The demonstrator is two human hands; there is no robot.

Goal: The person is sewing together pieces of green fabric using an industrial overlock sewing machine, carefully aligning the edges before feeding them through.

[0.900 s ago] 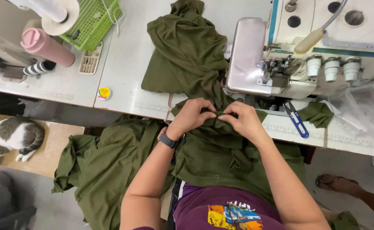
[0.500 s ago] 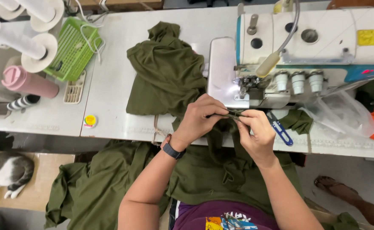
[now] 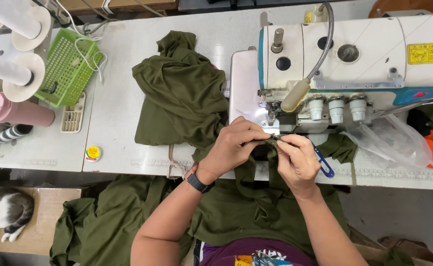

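I am pinching the olive green fabric (image 3: 270, 140) edge in both grips, left hand (image 3: 233, 148) and right hand (image 3: 297, 160), just in front of the overlock sewing machine (image 3: 344, 64); it is feeling soft, light, floppy.

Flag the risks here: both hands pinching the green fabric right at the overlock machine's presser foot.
1. Both the left hand and right hand pinch the olive fabric close to the presser foot of the overlock machine; fingertips could be nipped if it runs.
2. The blue thread snips lie under the right hand and might catch the cloth.
3. Fabric hanging off the table edge may drag the seam sideways.
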